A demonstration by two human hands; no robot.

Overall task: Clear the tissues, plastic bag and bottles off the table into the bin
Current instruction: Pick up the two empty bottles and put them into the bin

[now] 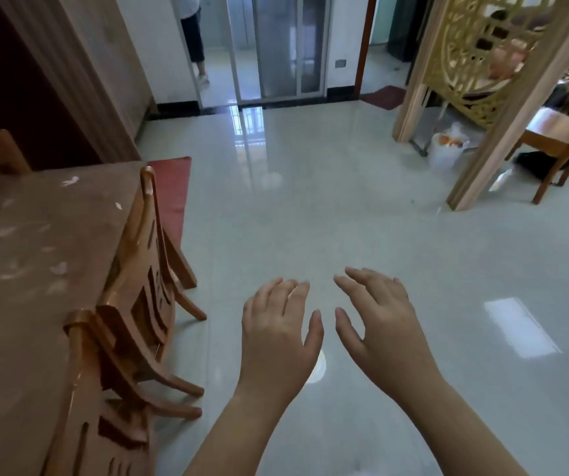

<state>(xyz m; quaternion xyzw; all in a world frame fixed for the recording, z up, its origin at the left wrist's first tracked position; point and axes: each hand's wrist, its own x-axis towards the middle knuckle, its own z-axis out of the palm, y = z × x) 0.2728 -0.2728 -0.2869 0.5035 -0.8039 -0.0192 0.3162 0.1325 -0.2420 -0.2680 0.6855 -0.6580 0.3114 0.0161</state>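
My left hand [278, 333] and my right hand [381, 324] are stretched out side by side over the tiled floor, palms down, fingers spread, holding nothing. The table [35, 255] with a brown flowered cover lies to my left; the part in view carries no tissues, bag or bottles. Far off at the right, a white bin [446, 151] lined with a plastic bag stands on the floor beside a gilded screen, with orange and white rubbish showing at its top. A clear bottle [501, 180] lies on the floor to the right of the bin.
Two wooden chairs [145, 269] are pushed against the table's right edge, legs jutting onto the floor. A wooden screen frame [503, 132] and another chair [558, 139] stand at the right. A person's legs [195, 39] show in the far doorway. Red mats lie by the table and the door.
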